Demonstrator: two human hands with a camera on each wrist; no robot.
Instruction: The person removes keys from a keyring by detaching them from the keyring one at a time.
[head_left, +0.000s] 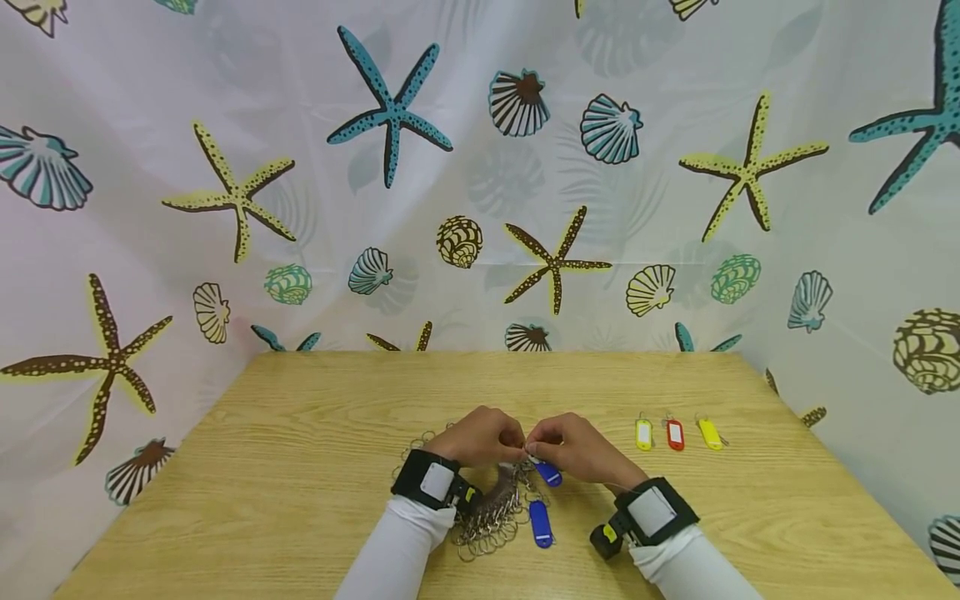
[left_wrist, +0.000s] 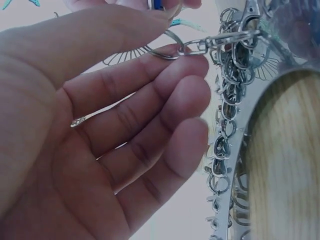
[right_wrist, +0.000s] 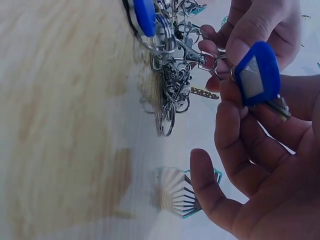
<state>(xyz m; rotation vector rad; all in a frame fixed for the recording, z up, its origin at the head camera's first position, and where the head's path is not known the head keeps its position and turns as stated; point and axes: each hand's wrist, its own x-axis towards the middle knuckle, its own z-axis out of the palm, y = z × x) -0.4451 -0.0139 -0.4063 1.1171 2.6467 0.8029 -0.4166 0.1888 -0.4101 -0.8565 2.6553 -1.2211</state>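
Nearest tag: a second blue key tag [head_left: 541, 524] lies flat on the wooden table [head_left: 300, 467] just in front of the hands, at the right edge of the ring pile.
Ring pile: a heap of metal key rings and clips [head_left: 491, 517] sits on the table under and beside the left wrist; in the left wrist view a strand of them [left_wrist: 227, 100] hangs down from the fingers.
Left hand: the left hand [head_left: 482, 436] pinches a split ring [left_wrist: 162, 47] between thumb and forefinger, the other fingers loosely extended beneath it.
Right hand: the right hand [head_left: 573, 446] grasps a blue key tag [right_wrist: 257, 74] between thumb and fingers, tip to tip with the left hand.
Held tag: it is raised just above the table between both hands, its ring end beside the clip chain [right_wrist: 192, 52].
Farther right: a yellow tag [head_left: 643, 434], a red tag [head_left: 675, 434] and another yellow tag [head_left: 709, 433] lie in a row, well apart from the hands.
Backdrop: a curtain printed with starfish and shells [head_left: 390, 108] hangs behind the table.
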